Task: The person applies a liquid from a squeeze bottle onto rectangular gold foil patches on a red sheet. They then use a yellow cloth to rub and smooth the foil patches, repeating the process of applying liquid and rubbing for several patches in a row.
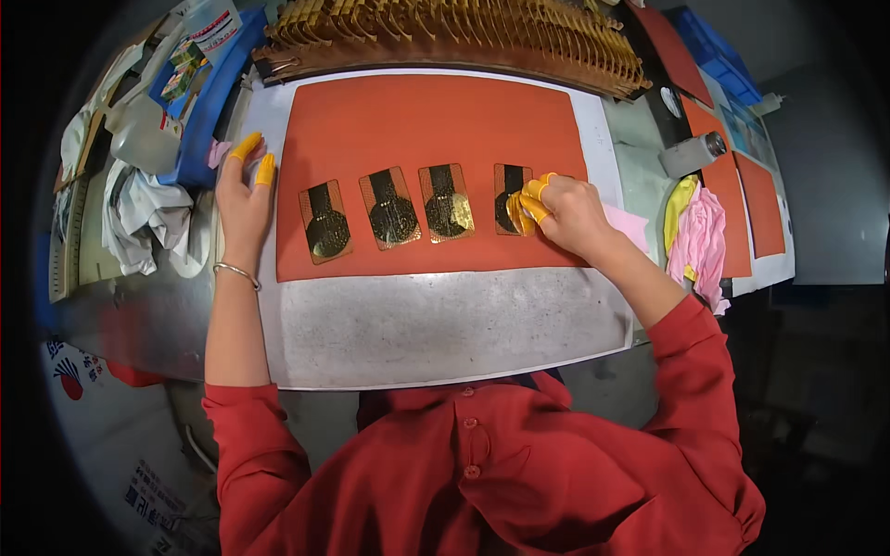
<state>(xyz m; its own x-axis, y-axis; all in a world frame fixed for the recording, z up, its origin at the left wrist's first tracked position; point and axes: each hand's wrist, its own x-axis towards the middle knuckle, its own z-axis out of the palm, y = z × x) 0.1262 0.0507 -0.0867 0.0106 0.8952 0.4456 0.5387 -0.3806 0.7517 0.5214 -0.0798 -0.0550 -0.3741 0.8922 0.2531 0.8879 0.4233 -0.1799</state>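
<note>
On the orange-red mat (426, 120), four black-and-gold patterned cards (394, 206) lie in a row. The right hand (567, 208) has its fingers curled at the rightmost card (508, 190), grip unclear; the left hand (244, 199), fingers apart, is at the mat's left edge.

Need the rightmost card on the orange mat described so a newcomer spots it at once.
Find the big orange mat; across its lower half lies a row of four black-and-gold cards. The rightmost card is at the row's right end. Unlike its neighbours, it is partly covered by the right hand.
</note>
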